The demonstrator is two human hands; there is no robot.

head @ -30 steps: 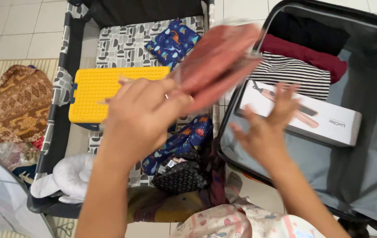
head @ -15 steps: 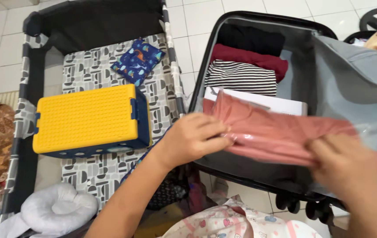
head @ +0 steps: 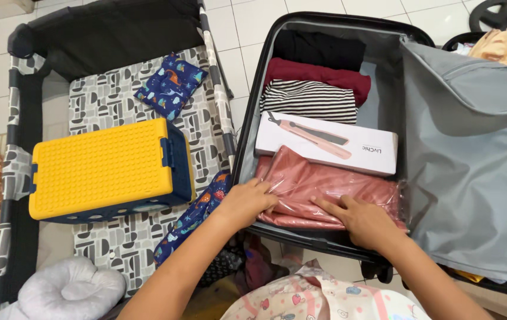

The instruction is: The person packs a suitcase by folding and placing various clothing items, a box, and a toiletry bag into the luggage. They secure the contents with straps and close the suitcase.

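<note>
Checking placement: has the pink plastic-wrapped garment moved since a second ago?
Yes. The pink plastic-wrapped garment went from held above the playpen down into the suitcase, below the white box.

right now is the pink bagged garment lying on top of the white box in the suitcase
No, the pink bagged garment lies beside the white box, at the near end of the suitcase, under the left hand and right hand.

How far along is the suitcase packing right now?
Done: black, maroon and striped folded clothes and a white box already lie in the suitcase. In hand: left hand and right hand press a pink bagged garment flat below the box. Left: the suitcase is open, its grey lid unzipped.
</note>
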